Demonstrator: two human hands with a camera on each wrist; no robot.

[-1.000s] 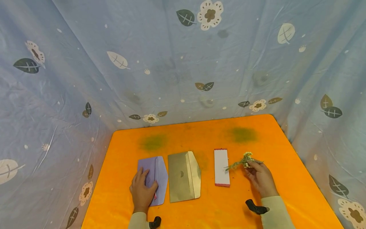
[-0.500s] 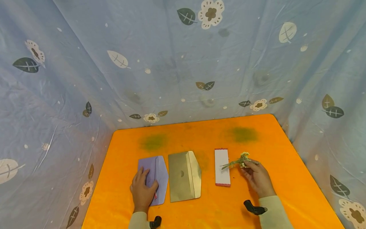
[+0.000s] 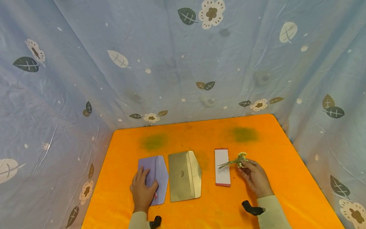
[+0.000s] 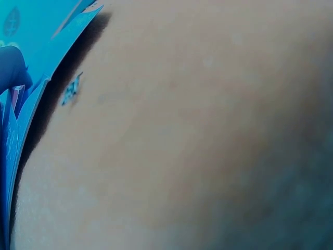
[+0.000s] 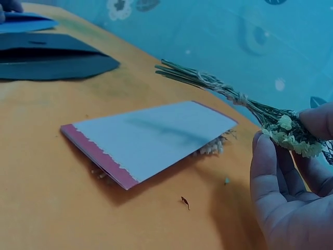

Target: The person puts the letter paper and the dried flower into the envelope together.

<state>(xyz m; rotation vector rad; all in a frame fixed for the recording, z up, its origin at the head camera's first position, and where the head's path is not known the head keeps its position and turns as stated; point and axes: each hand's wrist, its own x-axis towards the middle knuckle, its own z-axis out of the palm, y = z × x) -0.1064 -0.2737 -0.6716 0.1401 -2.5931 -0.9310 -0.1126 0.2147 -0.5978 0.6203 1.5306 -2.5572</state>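
Here the right hand (image 3: 255, 178) pinches a dried flower sprig (image 3: 234, 162), stems pointing nine o'clock over the white card (image 3: 222, 167); the left hand (image 3: 142, 190) rests flat on the purple envelope (image 3: 156, 178). Next, probably laying it down gently.

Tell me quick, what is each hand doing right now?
Left hand: open, fingers flat on the purple envelope.
Right hand: closed, pinching the dried flower bunch above the white card.
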